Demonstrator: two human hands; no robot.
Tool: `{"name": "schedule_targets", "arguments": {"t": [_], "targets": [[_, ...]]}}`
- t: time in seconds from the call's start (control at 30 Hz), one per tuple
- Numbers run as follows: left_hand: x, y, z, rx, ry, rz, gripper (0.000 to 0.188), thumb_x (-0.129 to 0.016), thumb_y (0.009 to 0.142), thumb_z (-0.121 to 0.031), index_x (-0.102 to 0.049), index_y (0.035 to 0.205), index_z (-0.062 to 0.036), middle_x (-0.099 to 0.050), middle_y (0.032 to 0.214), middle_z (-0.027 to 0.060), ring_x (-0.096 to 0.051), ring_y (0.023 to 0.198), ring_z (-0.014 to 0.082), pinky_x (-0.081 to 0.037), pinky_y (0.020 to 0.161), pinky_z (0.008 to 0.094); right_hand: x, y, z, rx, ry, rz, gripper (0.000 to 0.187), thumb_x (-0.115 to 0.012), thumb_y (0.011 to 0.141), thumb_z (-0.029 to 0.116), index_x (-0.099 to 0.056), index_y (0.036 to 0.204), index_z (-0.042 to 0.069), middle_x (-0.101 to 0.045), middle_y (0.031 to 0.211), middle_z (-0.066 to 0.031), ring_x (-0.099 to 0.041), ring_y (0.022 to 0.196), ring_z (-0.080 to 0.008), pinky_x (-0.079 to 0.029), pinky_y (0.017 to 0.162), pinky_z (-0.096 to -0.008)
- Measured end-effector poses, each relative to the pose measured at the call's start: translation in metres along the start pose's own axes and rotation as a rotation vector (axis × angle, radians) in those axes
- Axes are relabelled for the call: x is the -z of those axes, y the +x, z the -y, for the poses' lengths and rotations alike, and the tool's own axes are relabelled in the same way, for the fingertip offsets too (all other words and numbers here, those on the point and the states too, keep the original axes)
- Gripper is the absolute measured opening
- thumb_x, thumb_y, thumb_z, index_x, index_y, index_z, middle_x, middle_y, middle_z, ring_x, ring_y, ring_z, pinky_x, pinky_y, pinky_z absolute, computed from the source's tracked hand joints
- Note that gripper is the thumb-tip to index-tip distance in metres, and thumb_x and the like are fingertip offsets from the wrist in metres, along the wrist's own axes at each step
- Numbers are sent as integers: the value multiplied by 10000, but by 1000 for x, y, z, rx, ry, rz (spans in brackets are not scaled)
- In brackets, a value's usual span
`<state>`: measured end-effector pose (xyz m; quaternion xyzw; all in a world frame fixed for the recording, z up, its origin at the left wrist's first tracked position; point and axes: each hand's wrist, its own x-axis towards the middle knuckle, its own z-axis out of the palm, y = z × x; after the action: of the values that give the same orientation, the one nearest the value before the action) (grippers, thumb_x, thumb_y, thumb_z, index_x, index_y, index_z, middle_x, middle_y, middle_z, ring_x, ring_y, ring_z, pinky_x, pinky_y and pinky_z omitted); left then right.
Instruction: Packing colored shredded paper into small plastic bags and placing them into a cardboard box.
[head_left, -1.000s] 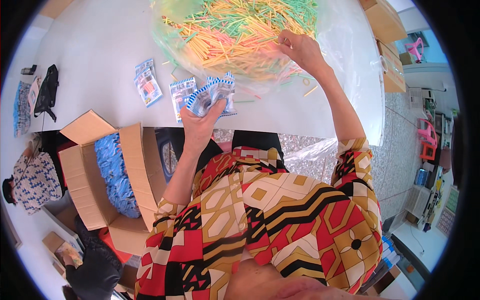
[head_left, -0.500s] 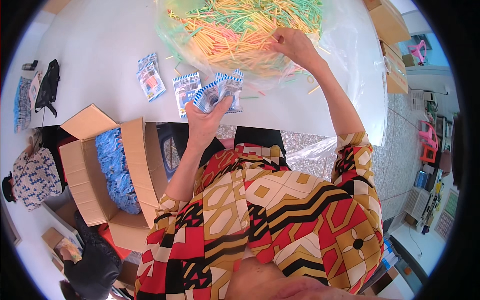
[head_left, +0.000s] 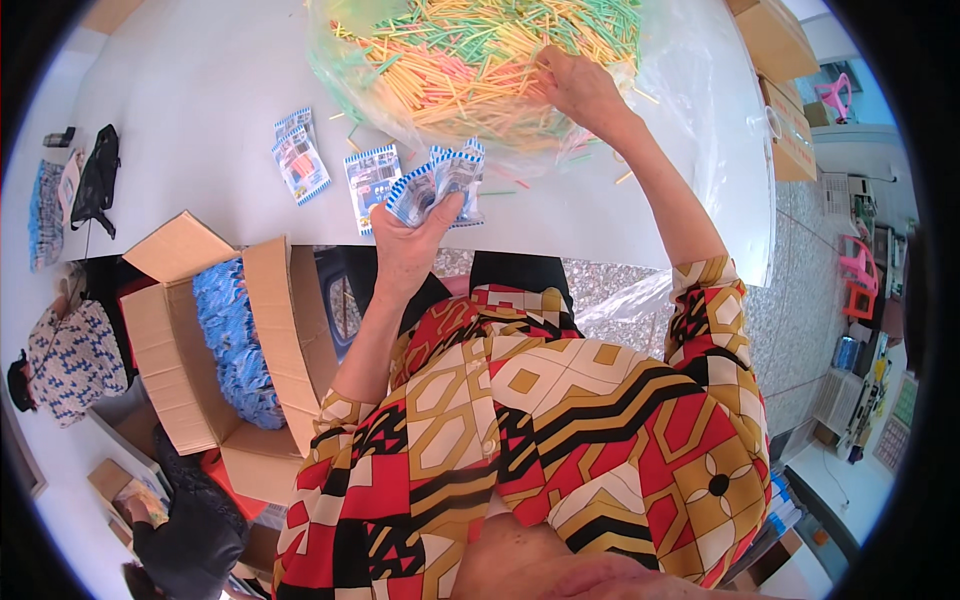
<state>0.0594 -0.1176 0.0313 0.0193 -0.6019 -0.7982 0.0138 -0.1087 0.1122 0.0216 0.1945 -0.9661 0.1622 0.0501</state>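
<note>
My left hand [head_left: 415, 235] is closed around a few small clear packets [head_left: 440, 185] with blue-and-white striped edges, held over the table's near edge. Beside it a flat printed packet [head_left: 373, 185] of the same kind lies on the table, partly behind the hand. Farther left, two more packets [head_left: 301, 165] overlap, with something pinkish showing in them. My right hand [head_left: 580, 92] reaches into a big clear plastic bag [head_left: 330, 75] heaped with thin yellow, green and pink sticks [head_left: 470, 80]. Its fingers are bent and pinched on sticks at the heap's right side; the fingertips are partly hidden.
An open cardboard box [head_left: 168, 365] full of blue packets stands left of my lap, below the white table [head_left: 210, 90]. Loose sticks lie around the bag. A black pouch [head_left: 97, 180] rests at far left. Cardboard boxes [head_left: 788, 130] stand at right. Two people sit at lower left.
My right hand has shifted slightly up and left over the sticks. The left hand keeps its hold on the packets in nearly the same spot.
</note>
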Motion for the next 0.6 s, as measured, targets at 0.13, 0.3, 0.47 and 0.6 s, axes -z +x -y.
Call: {"name": "schedule_targets", "arguments": {"t": [0.13,0.3,0.47,0.6], "targets": [[-2,0,0,-17,13,3,208,-679,805,-54,-645,989,39,-655,895,35,-575,770,72,-474,704,233,-1,-2,-2,82,3,-88,242,-581,788,202,-551,994,77,-626,857,-109,-597,822,-308,-474,689,-407],[-1,-1,1,-18,28,4,216,-680,808,-62,-646,996,40,-656,891,34,-575,767,72,-473,704,231,3,-1,-1,58,-39,-94,298,-622,777,250,-542,1009,81,-602,974,-109,-573,928,-292,-471,751,-387],[3,0,3,4,48,9,224,-680,812,-72,-645,1004,39,-657,893,34,-577,768,73,-475,707,235,3,4,-3,75,90,-226,401,-644,785,302,-527,1065,39,-571,1059,-145,-542,1000,-318,-457,819,-392],[-3,0,0,-16,41,22,224,-679,813,-74,-645,1004,38,-658,893,34,-578,768,75,-475,708,236,-13,13,0,21,78,-256,497,-632,804,369,-517,1133,15,-571,1083,-156,-535,1022,-328,-443,852,-407]]}}
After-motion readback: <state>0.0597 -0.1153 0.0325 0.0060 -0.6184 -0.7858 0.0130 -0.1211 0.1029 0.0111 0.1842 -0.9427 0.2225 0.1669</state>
